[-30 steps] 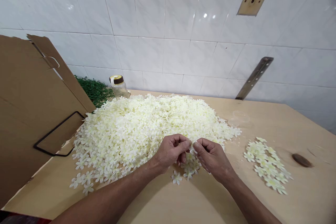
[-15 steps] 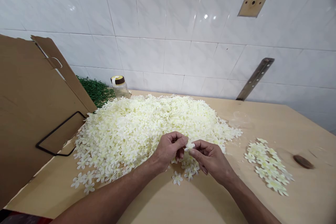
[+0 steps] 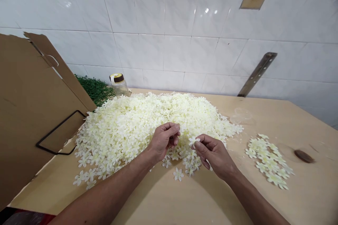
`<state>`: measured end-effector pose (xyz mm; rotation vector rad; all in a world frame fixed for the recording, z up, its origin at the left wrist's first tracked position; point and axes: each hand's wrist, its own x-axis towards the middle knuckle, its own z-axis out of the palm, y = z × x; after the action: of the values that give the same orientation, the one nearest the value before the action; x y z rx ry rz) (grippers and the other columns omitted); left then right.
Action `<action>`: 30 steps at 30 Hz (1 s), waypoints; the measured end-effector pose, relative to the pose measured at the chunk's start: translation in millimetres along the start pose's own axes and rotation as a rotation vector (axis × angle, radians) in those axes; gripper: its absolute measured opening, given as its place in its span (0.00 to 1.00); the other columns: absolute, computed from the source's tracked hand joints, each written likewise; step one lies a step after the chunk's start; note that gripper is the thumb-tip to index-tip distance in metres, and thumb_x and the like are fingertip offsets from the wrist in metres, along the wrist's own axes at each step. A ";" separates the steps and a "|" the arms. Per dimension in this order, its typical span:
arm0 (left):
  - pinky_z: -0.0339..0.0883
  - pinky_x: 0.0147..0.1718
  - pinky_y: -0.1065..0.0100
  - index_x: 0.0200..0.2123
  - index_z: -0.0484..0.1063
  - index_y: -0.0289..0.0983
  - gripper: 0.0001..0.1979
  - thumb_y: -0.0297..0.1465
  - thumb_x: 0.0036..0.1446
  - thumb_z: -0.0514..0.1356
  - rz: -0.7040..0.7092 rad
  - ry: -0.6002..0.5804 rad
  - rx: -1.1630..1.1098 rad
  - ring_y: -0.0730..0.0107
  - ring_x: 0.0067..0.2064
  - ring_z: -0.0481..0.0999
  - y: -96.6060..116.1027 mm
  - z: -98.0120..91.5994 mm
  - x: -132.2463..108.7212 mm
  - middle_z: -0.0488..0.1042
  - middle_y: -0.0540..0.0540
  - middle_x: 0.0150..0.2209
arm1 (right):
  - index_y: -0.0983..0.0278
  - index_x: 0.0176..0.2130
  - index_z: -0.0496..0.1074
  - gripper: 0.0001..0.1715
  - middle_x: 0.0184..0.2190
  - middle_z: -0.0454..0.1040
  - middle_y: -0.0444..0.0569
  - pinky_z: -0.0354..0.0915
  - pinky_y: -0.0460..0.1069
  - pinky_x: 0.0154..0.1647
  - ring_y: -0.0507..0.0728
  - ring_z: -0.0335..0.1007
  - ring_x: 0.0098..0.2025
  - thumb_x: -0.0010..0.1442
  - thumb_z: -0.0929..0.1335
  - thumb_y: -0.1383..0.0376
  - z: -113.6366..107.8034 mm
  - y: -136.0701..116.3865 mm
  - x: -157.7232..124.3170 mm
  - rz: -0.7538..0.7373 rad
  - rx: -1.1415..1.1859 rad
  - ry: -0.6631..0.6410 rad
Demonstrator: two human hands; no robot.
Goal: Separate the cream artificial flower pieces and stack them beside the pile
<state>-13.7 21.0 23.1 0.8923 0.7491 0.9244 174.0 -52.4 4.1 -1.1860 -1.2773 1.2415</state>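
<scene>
A broad heap of white and pale-yellow artificial flowers covers the middle of the table. In front of it, my right hand pinches one white flower between thumb and forefinger, its petals facing out. Another bit of white shows under that hand's curled fingers. My left hand is a short way to the left, apart from the flower. Its thumb and fingertips are pressed together, and whatever they hold, if anything, is hidden. One loose flower lies on the table below the hands.
A smaller group of flowers lies at the right, near a dark brown oval object. A clear round lid-like piece is behind. At the left stand a cardboard box, a black wire frame, a jar and green artificial foliage.
My hands have moved apart: the left went left and up, off the flower. The right keeps the flower and has turned it to show its open petals. The view tilted slightly.
</scene>
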 end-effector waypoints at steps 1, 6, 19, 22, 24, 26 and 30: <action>0.49 0.15 0.75 0.26 0.68 0.35 0.16 0.40 0.49 0.69 -0.004 -0.003 -0.003 0.80 0.19 0.64 -0.2 0.4 -0.1 0.69 0.51 0.26 | 0.64 0.33 0.69 0.17 0.17 0.59 0.36 0.53 0.43 0.13 0.45 0.51 0.13 0.62 0.69 0.52 -0.4 -0.5 -0.2 -0.006 0.002 0.003; 0.48 0.14 0.74 0.27 0.69 0.35 0.16 0.39 0.48 0.70 -0.018 -0.021 -0.001 0.80 0.18 0.63 -1.4 1.0 0.5 0.69 0.51 0.25 | 0.63 0.32 0.69 0.16 0.16 0.59 0.35 0.54 0.43 0.14 0.46 0.52 0.13 0.61 0.70 0.54 -0.1 -4.2 -0.3 -0.009 -0.006 0.033; 0.49 0.15 0.74 0.26 0.69 0.35 0.15 0.39 0.49 0.69 -0.018 -0.052 0.009 0.80 0.19 0.63 -4.4 -1.4 1.4 0.68 0.51 0.24 | 0.63 0.29 0.66 0.22 0.15 0.57 0.36 0.48 0.43 0.13 0.45 0.47 0.13 0.62 0.69 0.49 -1.1 -6.0 -0.9 0.006 0.059 0.064; 0.49 0.15 0.74 0.26 0.70 0.35 0.15 0.39 0.50 0.69 -0.012 -0.057 0.012 0.80 0.19 0.63 -4.8 -1.8 1.4 0.68 0.51 0.24 | 0.61 0.25 0.61 0.25 0.15 0.55 0.36 0.48 0.43 0.13 0.45 0.47 0.13 0.62 0.68 0.48 1.3 -9.5 -1.8 0.023 0.061 0.096; 0.49 0.15 0.74 0.26 0.69 0.35 0.15 0.39 0.50 0.69 -0.013 -0.064 0.015 0.80 0.18 0.63 -5.0 -1.9 1.2 0.68 0.51 0.24 | 0.61 0.25 0.59 0.26 0.14 0.52 0.35 0.49 0.43 0.13 0.46 0.46 0.13 0.62 0.67 0.47 2.5 -10.4 -1.9 0.025 0.060 0.111; 0.49 0.15 0.74 0.26 0.69 0.35 0.15 0.39 0.50 0.68 -0.014 -0.071 0.013 0.80 0.19 0.63 -5.0 -1.8 1.0 0.68 0.51 0.24 | 0.61 0.24 0.59 0.26 0.14 0.51 0.35 0.49 0.43 0.12 0.46 0.46 0.14 0.62 0.67 0.47 3.3 -10.0 -1.6 0.025 0.073 0.119; 0.49 0.15 0.74 0.26 0.69 0.35 0.15 0.39 0.51 0.68 -0.018 -0.073 0.011 0.80 0.19 0.63 -4.5 -1.9 0.8 0.68 0.51 0.24 | 0.61 0.24 0.58 0.27 0.15 0.51 0.35 0.47 0.42 0.12 0.46 0.47 0.14 0.61 0.68 0.46 3.3 -7.6 -1.1 0.029 0.084 0.132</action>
<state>-13.4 20.9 18.1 0.9231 0.6990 0.8678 170.5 -53.8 11.6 -1.2085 -1.1047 1.2058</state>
